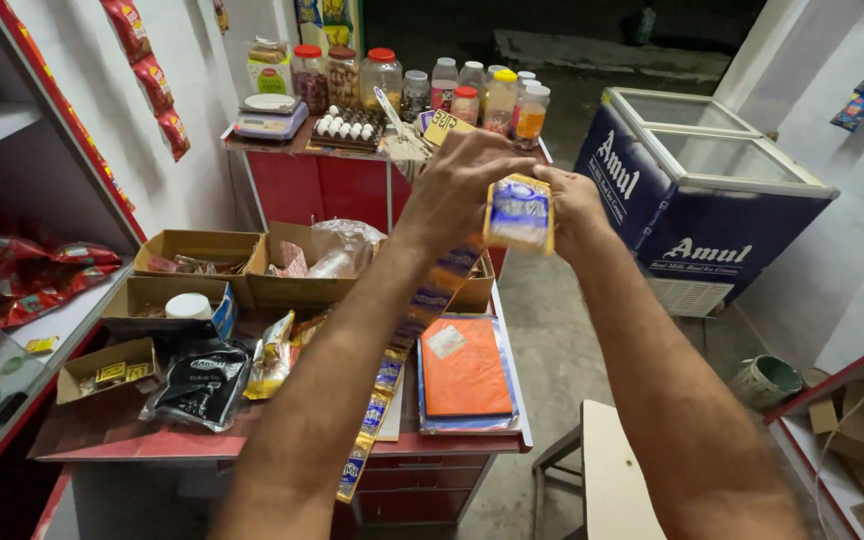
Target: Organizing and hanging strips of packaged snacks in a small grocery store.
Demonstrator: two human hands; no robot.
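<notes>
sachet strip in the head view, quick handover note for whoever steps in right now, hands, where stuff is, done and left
Left hand: pinching the top of the sachet strip, raised above the counter.
Right hand: gripping the same top sachet from the other side.
The rest of the strip hangs down under the left forearm, past the counter edge.
Orange book lies flat on the counter below.
Done: strip lifted, both hands on it.
Left: top sachet looks not yet torn free.
</notes>
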